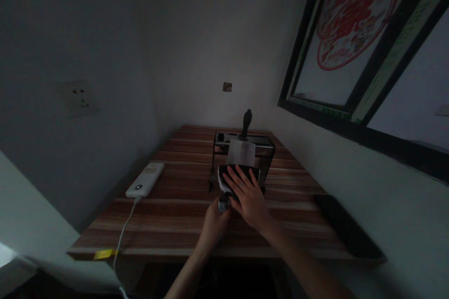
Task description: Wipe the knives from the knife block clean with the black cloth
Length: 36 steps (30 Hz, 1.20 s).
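Dim, murky room; faint light enters through the window [354,37] at right, corners darken, straight edges bow, fine detail is grainy

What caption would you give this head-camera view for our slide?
Dim room: right hand rests on a dark object before a metal rack on a wooden table, left hand at its base.

A dark bundle [234,173] with a white left edge (too dim to identify further) stands upright just below the frame's centre, a small grey part hanging beneath.
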{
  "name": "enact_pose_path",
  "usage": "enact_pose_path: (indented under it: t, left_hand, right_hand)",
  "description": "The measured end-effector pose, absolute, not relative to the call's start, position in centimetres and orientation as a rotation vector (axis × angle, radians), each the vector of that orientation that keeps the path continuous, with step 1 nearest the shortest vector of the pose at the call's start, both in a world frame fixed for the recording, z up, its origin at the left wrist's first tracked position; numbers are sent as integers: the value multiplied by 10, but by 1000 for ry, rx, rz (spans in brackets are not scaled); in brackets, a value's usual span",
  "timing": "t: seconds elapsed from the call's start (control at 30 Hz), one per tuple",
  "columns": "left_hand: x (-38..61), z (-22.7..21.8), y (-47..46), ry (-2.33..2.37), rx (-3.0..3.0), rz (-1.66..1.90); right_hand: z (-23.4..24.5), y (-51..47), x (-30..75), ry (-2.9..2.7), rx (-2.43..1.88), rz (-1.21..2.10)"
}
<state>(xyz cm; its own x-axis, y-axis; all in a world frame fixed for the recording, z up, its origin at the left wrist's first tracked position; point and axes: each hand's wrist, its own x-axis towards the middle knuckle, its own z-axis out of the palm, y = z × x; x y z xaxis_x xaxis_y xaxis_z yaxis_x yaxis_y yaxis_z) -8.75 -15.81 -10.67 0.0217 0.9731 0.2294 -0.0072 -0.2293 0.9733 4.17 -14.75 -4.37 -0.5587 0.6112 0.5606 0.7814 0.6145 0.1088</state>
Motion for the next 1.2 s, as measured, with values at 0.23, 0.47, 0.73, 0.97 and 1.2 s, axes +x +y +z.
enact_pose_path:
  t: [0.23,0.47,0.73,0.97,1.2]
  left_hand:
    - [-90,-114,-158,1066,1317,1316]
    - [-92,-105,-163,1098,1343,1291]
    - [-91,-108,-161,1108,1311,1324]
    - [-90,-107,-161,1059,1290,1290]
    - [-89,-102,-161,1099,1393,1346]
  right_hand:
    - [-60,-167,42,-2480,-1053,-397]
    - [-67,-176,41,-2502,-1010,-334]
    - [-66,-174,42,-2510,-1010,-348]
    - [-61,-167,42,-2480,-1037,-416]
    - [-46,-153,42,-2416,-1093,-448]
